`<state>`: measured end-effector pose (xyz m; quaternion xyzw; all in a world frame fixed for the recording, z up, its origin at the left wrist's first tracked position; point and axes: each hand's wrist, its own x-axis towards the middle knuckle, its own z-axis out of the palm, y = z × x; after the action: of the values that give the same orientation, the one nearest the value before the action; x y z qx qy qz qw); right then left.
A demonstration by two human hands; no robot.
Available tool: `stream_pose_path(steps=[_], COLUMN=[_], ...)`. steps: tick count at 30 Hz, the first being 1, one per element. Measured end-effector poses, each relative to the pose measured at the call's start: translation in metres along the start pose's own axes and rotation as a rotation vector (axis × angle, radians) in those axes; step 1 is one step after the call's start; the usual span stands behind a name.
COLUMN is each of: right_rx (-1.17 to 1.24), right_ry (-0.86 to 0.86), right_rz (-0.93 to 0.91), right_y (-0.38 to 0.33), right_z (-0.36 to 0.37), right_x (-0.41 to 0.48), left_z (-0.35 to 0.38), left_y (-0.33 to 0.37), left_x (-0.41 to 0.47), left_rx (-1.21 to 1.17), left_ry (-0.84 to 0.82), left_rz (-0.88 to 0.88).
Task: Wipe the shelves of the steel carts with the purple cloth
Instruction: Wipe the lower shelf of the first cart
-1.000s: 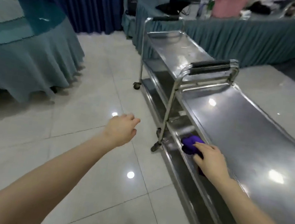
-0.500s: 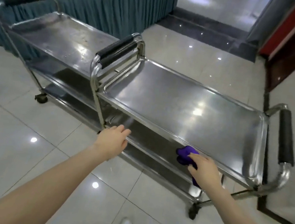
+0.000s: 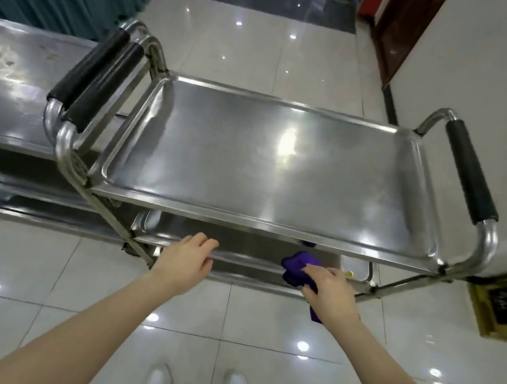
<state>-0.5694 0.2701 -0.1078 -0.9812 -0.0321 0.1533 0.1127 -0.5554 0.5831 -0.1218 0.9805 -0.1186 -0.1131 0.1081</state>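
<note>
The near steel cart (image 3: 268, 168) serves as the reference point. Its top shelf (image 3: 280, 176) is bare and reflective, with no marks visible from this angle; whether it has been wiped cannot be confirmed. The right hand (image 3: 331, 289) is closed over the purple cloth (image 3: 297, 268) and presses it onto the middle shelf (image 3: 237, 248), just under the top shelf's front edge and toward the cart's right end. A tail of cloth hangs below the wrist. The left hand (image 3: 185, 260), fingers loosely spread and gripping nothing firmly, rests at the front rim of the same middle shelf, left of centre, apparently as a brace.

Judgement: work is in progress on the middle shelf of this cart. The stretch of shelf left of the cloth, and the shelf beneath, appear to remain outstanding, though both are largely hidden.

The second cart (image 3: 15, 93), butted against the reference cart's left handle (image 3: 98, 82), shows smears and dull patches on its top shelf. It looks unwiped. On that evidence, well under half the task is complete.
</note>
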Motion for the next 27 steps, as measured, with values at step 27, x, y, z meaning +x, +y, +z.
stream_pose_path(steps=[27], right_rx=[-0.191], right_ry=[0.519], right_rz=[-0.117], right_y=[0.097], right_z=[0.295], right_x=[0.217], left_z=[0.326], left_y=[-0.034], left_x=[0.235], left_rx=[0.016], left_ry=[0.571], left_rz=[0.335])
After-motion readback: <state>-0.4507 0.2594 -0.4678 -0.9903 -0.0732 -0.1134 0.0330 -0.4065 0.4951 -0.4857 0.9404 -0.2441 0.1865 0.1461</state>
